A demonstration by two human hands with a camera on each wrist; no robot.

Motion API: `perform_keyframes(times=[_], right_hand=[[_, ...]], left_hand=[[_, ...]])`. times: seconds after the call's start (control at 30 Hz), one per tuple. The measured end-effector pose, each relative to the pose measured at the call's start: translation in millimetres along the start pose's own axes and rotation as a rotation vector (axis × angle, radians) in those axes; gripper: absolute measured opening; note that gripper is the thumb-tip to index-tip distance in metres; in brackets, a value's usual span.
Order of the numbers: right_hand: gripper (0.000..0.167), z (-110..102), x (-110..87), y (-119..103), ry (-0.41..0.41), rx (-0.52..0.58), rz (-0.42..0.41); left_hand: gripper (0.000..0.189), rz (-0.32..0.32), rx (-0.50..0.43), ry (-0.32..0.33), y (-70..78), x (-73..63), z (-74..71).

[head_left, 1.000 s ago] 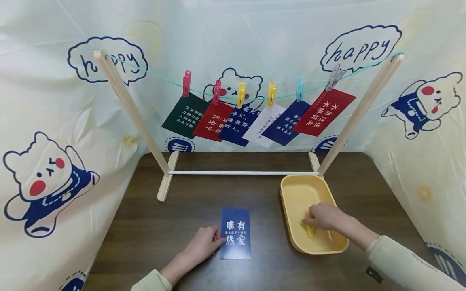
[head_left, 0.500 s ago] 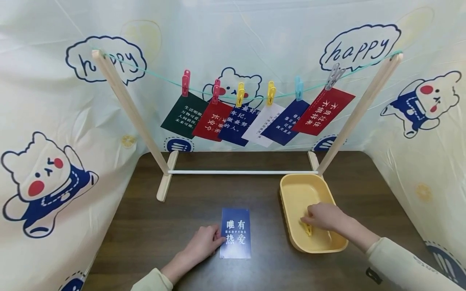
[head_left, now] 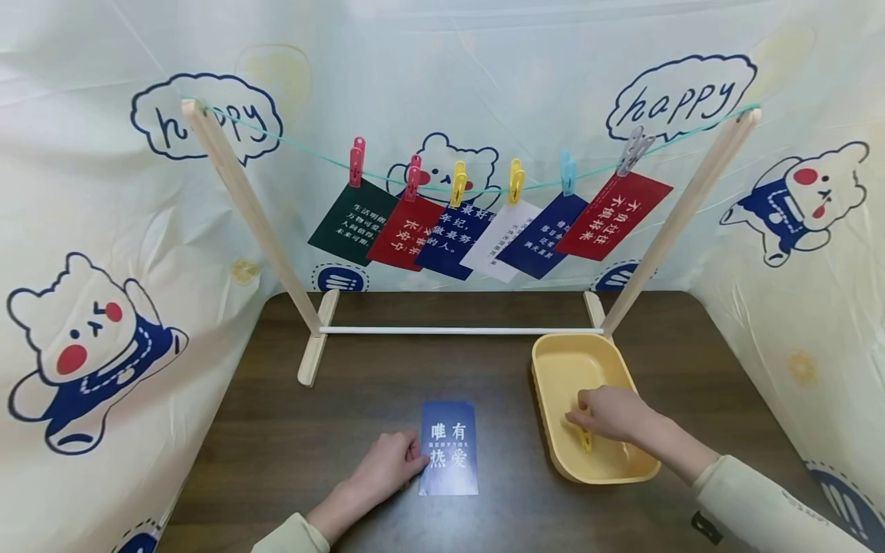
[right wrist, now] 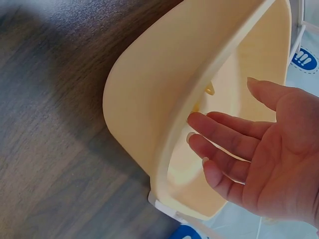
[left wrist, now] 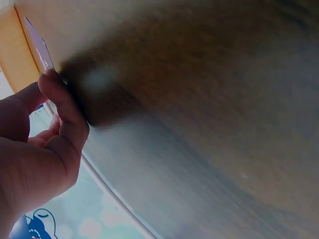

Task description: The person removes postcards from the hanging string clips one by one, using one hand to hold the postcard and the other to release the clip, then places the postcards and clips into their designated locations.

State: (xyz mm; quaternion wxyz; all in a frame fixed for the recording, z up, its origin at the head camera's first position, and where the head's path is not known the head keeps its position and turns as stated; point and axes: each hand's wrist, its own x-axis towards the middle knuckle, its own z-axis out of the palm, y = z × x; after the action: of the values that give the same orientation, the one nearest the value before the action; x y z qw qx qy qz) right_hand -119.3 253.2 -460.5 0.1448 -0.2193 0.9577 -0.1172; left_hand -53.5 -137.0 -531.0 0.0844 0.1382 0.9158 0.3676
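A blue card (head_left: 449,449) with white characters lies on the dark table, and my left hand (head_left: 389,465) pinches its lower left edge with thumb and curled fingers. In the left wrist view the fingertips (left wrist: 47,77) meet at the card's edge, the card (left wrist: 39,44) showing only as a thin slanted strip. My right hand (head_left: 611,415) is inside a pale yellow tray (head_left: 539,399), just over a yellow clothespin (head_left: 586,440). Seen from the right wrist, its thumb stands away from the loosely bent fingers, and the clothespin (right wrist: 210,89) lies partly hidden beyond them.
Behind the card stands a wooden frame (head_left: 242,203) with a white crossbar (head_left: 456,330). Its green string (head_left: 311,151) bears several cards, such as a red card (head_left: 614,215), held by colored clothespins (head_left: 459,183). Printed cloth surrounds the table.
My right hand has shifted slightly left within the tray, at the clothespin. My left hand and the blue card keep their places; the head view has tilted a little.
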Motion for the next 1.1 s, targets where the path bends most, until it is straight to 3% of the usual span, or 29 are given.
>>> perform_keyframes(times=[0.3, 0.53, 0.7, 0.8, 0.93, 1.1], right_hand=[[0.027, -6.9, 2.3, -5.6, 0.029, -0.030, -0.018], [0.035, -38.2, 9.8, -19.2, -0.006, 0.010, 0.023], [0.041, -77.4, 15.8, -34.7, 0.030, 0.000, 0.003], [0.041, -100.2, 18.0, -46.7, 0.067, -0.002, -0.029], [0.037, -124.8, 19.6, -64.1, 0.121, 0.004, -0.094], [0.030, -151.9, 25.5, -93.6, 0.191, -0.027, -0.208]], left_hand=[[0.027, 0.014, 0.035, 0.047, 1.1, -0.2, -3.4], [0.018, 0.020, 0.032, 0.165, -1.6, 9.2, -22.1], [0.011, 0.027, -0.023, 0.260, -3.9, 19.5, -53.1], [0.007, 0.084, -0.044, 0.339, -4.1, 26.1, -76.9], [0.007, 0.160, -0.067, 0.433, -1.3, 35.8, -111.4], [0.012, 0.189, -0.089, 0.548, 3.3, 45.3, -153.7]])
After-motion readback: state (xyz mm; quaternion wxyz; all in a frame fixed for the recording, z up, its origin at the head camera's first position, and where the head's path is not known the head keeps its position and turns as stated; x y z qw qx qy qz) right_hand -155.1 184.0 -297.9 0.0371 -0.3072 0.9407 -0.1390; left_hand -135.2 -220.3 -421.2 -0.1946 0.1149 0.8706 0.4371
